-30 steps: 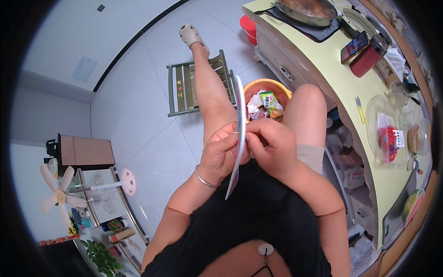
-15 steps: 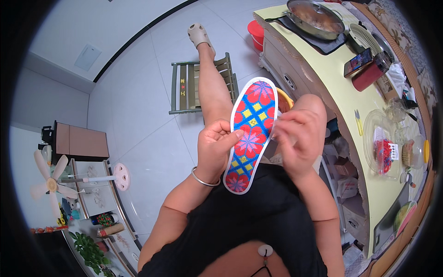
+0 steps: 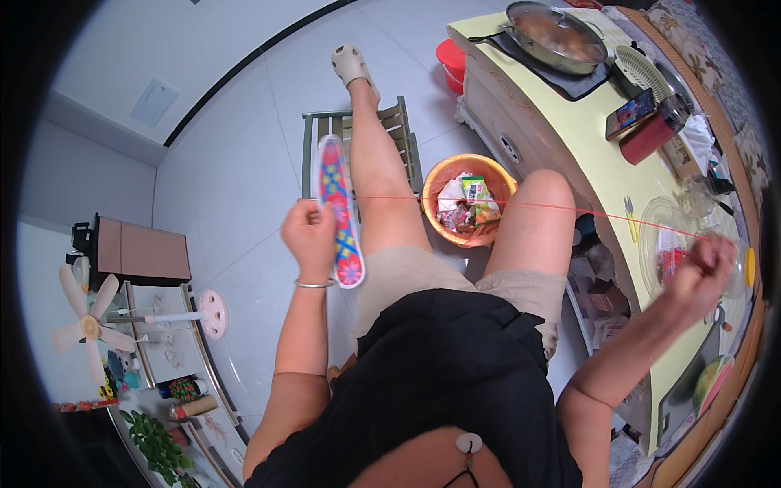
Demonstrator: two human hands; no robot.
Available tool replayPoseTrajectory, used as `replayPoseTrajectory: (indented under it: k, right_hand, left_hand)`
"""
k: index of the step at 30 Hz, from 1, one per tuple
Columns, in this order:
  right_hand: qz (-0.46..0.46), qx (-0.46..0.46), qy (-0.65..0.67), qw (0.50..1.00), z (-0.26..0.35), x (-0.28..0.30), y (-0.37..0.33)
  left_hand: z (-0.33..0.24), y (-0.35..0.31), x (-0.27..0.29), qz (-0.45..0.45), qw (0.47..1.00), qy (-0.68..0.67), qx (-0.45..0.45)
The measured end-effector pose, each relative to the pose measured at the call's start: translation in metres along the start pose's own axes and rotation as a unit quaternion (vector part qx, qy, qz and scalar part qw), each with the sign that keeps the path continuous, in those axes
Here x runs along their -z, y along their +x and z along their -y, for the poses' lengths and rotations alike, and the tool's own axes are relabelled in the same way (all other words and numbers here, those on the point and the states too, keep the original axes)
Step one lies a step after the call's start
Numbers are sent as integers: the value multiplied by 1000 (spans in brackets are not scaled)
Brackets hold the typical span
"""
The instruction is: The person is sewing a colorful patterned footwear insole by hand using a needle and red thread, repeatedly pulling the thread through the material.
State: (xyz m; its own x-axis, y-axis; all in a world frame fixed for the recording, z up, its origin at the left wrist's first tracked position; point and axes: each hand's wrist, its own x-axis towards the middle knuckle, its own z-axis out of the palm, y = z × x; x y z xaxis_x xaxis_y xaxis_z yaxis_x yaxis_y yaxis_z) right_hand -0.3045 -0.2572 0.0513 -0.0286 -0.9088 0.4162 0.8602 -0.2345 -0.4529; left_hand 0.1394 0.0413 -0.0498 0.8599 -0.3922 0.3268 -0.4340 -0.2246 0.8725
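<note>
Looking down from the head camera, the single view showed the left hand (image 3: 309,236) closed around one embroidered insole (image 3: 338,210), which was held upright and nearly edge-on above the left thigh, so most of its patterned face was hidden. One red thread (image 3: 521,203) ran taut from the insole across both knees to the right hand (image 3: 701,272), which was clenched into a fist out at the right, over the counter (image 3: 586,154); any needle in that fist was too small to make out. One bangle (image 3: 314,284) circled the left wrist. Between the knees stood one orange basket (image 3: 431,175) of packets, partly covered by the right leg. One slatted stool (image 3: 313,154) lay under the left leg, mostly hidden by it. On the counter, one lidded pan (image 3: 557,34) was cut off at the top edge, and one phone (image 3: 630,114) lay beside one dark red container (image 3: 651,134). One fan (image 3: 85,317) stood at the lower left.
</note>
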Motion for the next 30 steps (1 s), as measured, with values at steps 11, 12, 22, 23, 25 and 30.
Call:
replayPoseTrajectory:
  k: [11, 12, 22, 23, 25, 30]
  right_hand:
    - [201, -53, -490, 847, -141, -95, -126]
    - [249, -41, -498, 830, -147, -111, -140]
    - [388, 103, -501, 767, -180, -126, -164]
    - [391, 102, -505, 763, -180, -125, -164]
    - [390, 99, -509, 762, -180, -126, -165]
    - [396, 76, -515, 757, -176, -128, -165]
  left_hand:
    - [-74, -46, -35, 153, 908, -338, 197]
    - [-81, -47, -37, 166, 896, -358, 204]
    - [-97, -56, -41, 214, 875, -387, 195]
    - [-97, -56, -41, 214, 876, -387, 194]
    - [-98, -57, -42, 215, 876, -387, 193]
    - [-98, -57, -41, 217, 878, -386, 184]
